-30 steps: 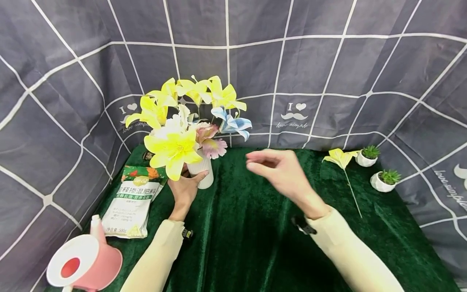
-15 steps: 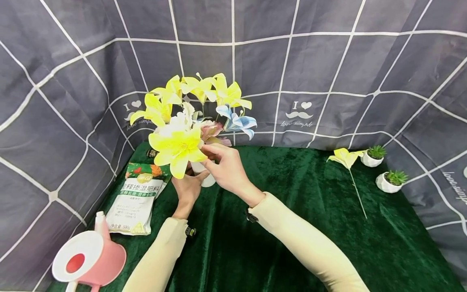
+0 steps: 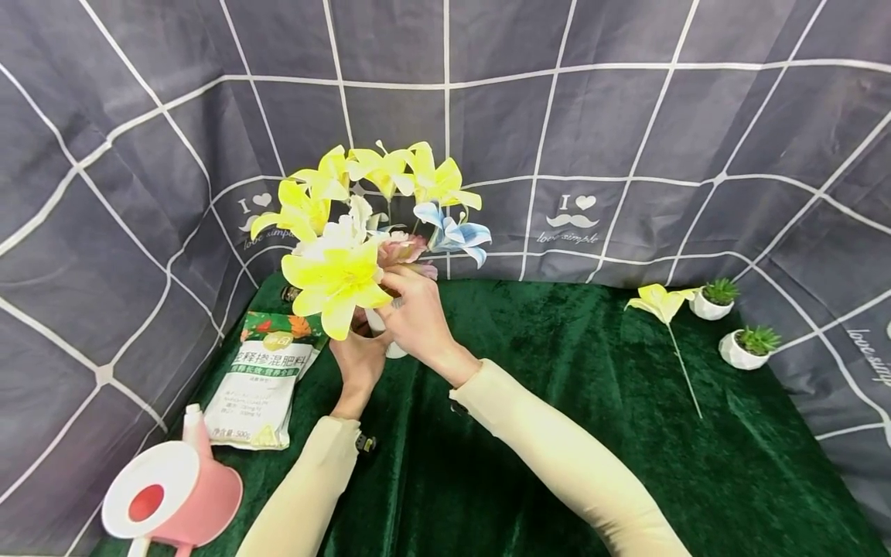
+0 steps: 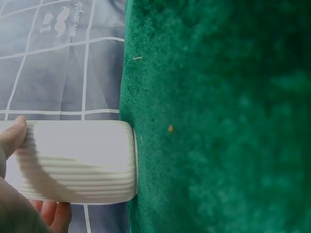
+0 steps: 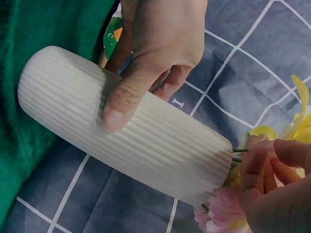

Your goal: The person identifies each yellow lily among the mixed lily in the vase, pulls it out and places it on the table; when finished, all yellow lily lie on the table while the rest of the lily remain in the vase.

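My left hand (image 3: 358, 363) grips a white ribbed vase (image 5: 131, 126) around its middle, thumb on the near side. The vase stands upright on green cloth, its base showing in the left wrist view (image 4: 97, 160). Artificial flowers fill it: yellow lilies (image 3: 337, 282), a blue lily (image 3: 455, 236), a white bloom and a pink flower (image 3: 402, 247). Just above the vase mouth, my right hand (image 3: 418, 313) has its fingers curled among the blooms, pinching what looks like a pale pink flower (image 5: 257, 141). Its fingertips are partly hidden behind the yellow lily in the head view.
At left lie a white fertilizer bag (image 3: 257, 394) and a pink watering can (image 3: 209, 503). A single yellow lily (image 3: 657, 303) lies at right on the green cloth (image 3: 557, 348), near two small potted succulents (image 3: 748, 346). Grey checked fabric (image 3: 501, 124) walls the back and sides.
My right hand has come in from the right to the blooms at the vase mouth, then shifted slightly further left. My left hand keeps holding the vase.
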Demonstrator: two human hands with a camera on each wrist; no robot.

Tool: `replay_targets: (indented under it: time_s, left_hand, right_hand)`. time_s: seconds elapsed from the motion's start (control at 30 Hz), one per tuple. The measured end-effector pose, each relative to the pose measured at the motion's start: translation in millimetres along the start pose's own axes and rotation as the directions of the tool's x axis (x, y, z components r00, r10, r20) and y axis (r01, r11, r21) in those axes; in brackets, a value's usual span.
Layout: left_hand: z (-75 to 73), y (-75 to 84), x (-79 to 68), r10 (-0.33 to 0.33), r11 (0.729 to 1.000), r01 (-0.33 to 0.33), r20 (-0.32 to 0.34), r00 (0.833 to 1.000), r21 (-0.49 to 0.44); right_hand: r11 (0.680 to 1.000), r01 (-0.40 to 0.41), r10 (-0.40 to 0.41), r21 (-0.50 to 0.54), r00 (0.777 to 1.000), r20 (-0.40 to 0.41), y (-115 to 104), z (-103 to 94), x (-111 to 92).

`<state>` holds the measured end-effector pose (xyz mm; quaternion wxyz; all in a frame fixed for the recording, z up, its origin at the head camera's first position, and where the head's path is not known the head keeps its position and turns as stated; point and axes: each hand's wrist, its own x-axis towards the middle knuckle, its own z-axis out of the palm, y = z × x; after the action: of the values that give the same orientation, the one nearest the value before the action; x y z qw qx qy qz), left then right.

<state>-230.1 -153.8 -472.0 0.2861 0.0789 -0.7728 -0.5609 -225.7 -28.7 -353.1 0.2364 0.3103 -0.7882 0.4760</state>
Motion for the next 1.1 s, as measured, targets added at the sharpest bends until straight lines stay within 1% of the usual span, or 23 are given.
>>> replay_targets:
  time_s: [0.1, 0.2, 0.33, 0.43, 0.5, 0.67, 0.83, 0.97, 1.1]
  left_hand:
    - [0.2, 0.7, -0.2, 0.008, 1.000, -0.008, 0.000, 1.000, -0.026]
    - [-0.4, -0.1, 0.1, 0.010, 1.000, -0.010, -0.009, 1.000, -0.007]
    - [-1.5, -0.5, -0.1, -0.021, 0.997, 0.023, -0.028, 0.999, 0.071]
    - [-1.7, -0.1, -0.1, -0.037, 0.993, 0.041, -0.037, 0.999, 0.111]
    - [-1.7, 0.1, 0.1, -0.039, 0.992, 0.044, -0.037, 0.999, 0.120]
    - [-2.1, 0.5, 1.0, -0.033, 0.990, 0.038, -0.035, 0.999, 0.136]
    - [-2.9, 1.4, 1.0, -0.028, 0.985, 0.036, -0.047, 0.998, 0.166]
    - [-3.1, 1.9, 1.4, -0.008, 0.981, 0.017, -0.050, 0.999, 0.192]
    - [-2.7, 1.8, 1.3, 0.002, 0.988, 0.005, -0.043, 0.999, 0.157]
  right_hand:
    - [1.000, 0.016, -0.016, -0.011, 1.000, -0.009, 0.7, 2.5, 2.7]
    - [0.999, 0.031, -0.032, -0.026, 0.999, -0.023, 2.1, 6.2, 4.7]
    - [0.998, 0.046, -0.047, -0.040, 0.998, -0.036, 2.1, 12.0, 6.1]
    - [0.998, 0.052, -0.053, -0.045, 0.998, -0.035, 0.8, 15.8, 7.1]
    - [0.997, 0.058, -0.060, -0.054, 0.998, -0.033, -0.2, 17.6, 7.7]
    - [0.995, 0.066, -0.069, -0.075, 0.997, -0.038, -1.9, 20.7, 8.2]
    - [0.995, 0.073, -0.076, -0.075, 0.996, -0.037, -1.8, 24.6, 7.4]
    - [0.992, 0.089, -0.092, -0.085, 0.995, -0.031, -0.9, 28.4, 8.6]
    - [0.990, 0.086, -0.092, -0.108, 0.994, -0.051, 0.1, 30.5, 10.3]
